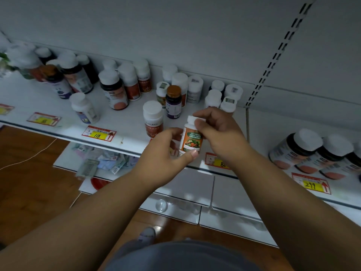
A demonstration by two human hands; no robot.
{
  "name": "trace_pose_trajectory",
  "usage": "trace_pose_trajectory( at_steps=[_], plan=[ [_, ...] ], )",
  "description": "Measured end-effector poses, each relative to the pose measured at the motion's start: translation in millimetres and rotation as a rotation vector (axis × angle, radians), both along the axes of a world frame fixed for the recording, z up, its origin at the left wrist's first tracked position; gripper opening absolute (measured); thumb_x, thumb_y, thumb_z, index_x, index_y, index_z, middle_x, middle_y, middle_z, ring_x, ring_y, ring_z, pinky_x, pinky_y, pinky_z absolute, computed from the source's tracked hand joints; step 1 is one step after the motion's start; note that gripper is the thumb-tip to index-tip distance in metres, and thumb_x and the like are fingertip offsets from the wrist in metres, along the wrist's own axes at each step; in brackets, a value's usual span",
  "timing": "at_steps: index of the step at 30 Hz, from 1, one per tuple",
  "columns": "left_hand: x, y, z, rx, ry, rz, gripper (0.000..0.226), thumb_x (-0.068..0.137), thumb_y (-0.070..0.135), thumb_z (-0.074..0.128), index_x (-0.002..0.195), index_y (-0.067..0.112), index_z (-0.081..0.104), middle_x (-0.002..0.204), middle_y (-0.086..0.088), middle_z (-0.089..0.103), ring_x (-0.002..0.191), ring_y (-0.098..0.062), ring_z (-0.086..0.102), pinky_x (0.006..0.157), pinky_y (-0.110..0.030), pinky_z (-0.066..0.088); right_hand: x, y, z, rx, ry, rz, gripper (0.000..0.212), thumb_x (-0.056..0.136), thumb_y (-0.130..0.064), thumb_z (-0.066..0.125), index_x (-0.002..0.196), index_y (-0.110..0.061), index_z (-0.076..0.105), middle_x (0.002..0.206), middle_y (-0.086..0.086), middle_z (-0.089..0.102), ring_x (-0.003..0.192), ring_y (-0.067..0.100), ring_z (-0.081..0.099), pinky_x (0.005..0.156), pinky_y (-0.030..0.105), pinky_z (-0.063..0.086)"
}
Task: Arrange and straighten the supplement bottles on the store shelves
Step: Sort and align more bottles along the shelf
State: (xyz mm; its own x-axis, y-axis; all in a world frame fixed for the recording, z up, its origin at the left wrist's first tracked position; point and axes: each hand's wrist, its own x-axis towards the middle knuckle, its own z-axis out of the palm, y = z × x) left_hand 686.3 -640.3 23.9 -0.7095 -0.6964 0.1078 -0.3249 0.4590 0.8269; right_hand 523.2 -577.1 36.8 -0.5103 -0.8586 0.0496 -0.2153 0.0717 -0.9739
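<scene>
Both hands grasp one orange-labelled bottle [191,136] at frame centre: left hand [166,151] pinching its base, right hand [216,126] clasping its white cap, above shelf [127,122] edge.

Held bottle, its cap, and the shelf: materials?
Orange-labelled bottle: likely white plastic, with a glossy printed paper or film label. Its cap: matte white plastic, apparently ribbed. Shelf: smooth white, probably painted metal; slotted uprights suggest that.
</scene>
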Motion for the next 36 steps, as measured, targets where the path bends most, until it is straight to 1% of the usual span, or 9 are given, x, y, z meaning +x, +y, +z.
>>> trace_pose_trajectory(
  at_steps=[4,10,15,19,23,27,30,33,36],
  plan=[
    [39,-14,8,0.057,0.070,-0.009,0.052,0.074,0.057,0.065,0.119,0.034,0.053,0.103,0.022,0.062,0.092,0.001,0.058,0.072,-0.009,0.043,33,-19,15,-0.091,0.021,0.037,0.019,0.080,-0.042,0.063,0.097,-0.035,0.067,0.095,-0.002,0.071,0.091,0.015,0.069,0.083,0.043,0.057],
    [104,-69,5,0.086,0.081,-0.038,0.058,0.070,0.061,0.063,0.120,0.033,0.052,0.107,0.016,0.062,0.093,-0.010,0.059,0.080,-0.036,0.053,103,-69,27,-0.155,-0.020,0.070,0.011,0.090,-0.028,0.061,0.098,-0.023,0.066,0.086,-0.004,0.071,0.081,0.010,0.069,0.067,0.024,0.054],
    [173,-130,8,0.071,0.048,-0.100,0.052,0.071,0.057,0.066,0.118,0.037,0.051,0.105,0.019,0.062,0.093,-0.006,0.059,0.077,-0.021,0.049,178,-123,27,-0.189,-0.060,0.049,0.007,0.092,-0.018,0.062,0.098,-0.017,0.064,0.095,0.006,0.072,0.086,0.019,0.068,0.072,0.033,0.056],
    [203,-160,12,0.033,0.012,-0.143,0.041,0.074,0.053,0.067,0.111,0.038,0.055,0.099,0.020,0.061,0.090,-0.003,0.057,0.069,-0.010,0.044,208,-139,26,-0.163,0.031,0.023,0.010,0.089,-0.020,0.066,0.097,-0.025,0.064,0.098,0.008,0.070,0.088,0.027,0.066,0.077,0.039,0.057],
    [201,-171,14,-0.124,-0.029,-0.185,0.040,0.077,0.055,0.064,0.111,0.036,0.054,0.098,0.019,0.057,0.090,0.003,0.052,0.073,-0.011,0.042,210,-135,32,-0.118,0.141,0.037,0.022,0.086,-0.016,0.070,0.092,-0.036,0.063,0.093,-0.008,0.071,0.087,0.015,0.068,0.076,0.030,0.056],
    [188,-167,5,-0.221,-0.051,-0.153,0.054,0.077,0.058,0.061,0.121,0.028,0.052,0.110,0.010,0.055,0.100,-0.008,0.052,0.086,-0.031,0.048,201,-119,36,-0.041,0.270,-0.023,0.022,0.084,-0.019,0.072,0.096,-0.035,0.063,0.096,-0.012,0.070,0.085,0.008,0.068,0.076,0.032,0.056],
    [170,-151,1,-0.259,-0.009,-0.162,0.051,0.078,0.054,0.064,0.120,0.027,0.052,0.109,0.012,0.053,0.094,-0.004,0.051,0.082,-0.024,0.046,185,-94,36,0.049,0.411,-0.142,0.020,0.081,-0.032,0.071,0.098,-0.039,0.063,0.096,-0.017,0.067,0.078,0.010,0.066,0.070,0.038,0.059],
    [137,-124,-3,-0.245,0.017,-0.208,0.046,0.080,0.047,0.066,0.120,0.029,0.052,0.108,0.015,0.051,0.087,-0.001,0.052,0.075,-0.016,0.042,158,-60,34,0.059,0.383,-0.241,0.021,0.081,-0.025,0.074,0.094,-0.038,0.064,0.096,-0.018,0.067,0.077,0.013,0.066,0.070,0.042,0.059],
    [96,-87,-8,-0.180,0.032,-0.261,0.047,0.080,0.043,0.067,0.122,0.032,0.050,0.112,0.015,0.052,0.090,-0.001,0.053,0.076,-0.014,0.042,119,-19,32,0.107,0.436,-0.313,0.020,0.080,-0.025,0.074,0.092,-0.037,0.064,0.096,-0.023,0.066,0.077,0.006,0.065,0.064,0.029,0.054]
  ],
)
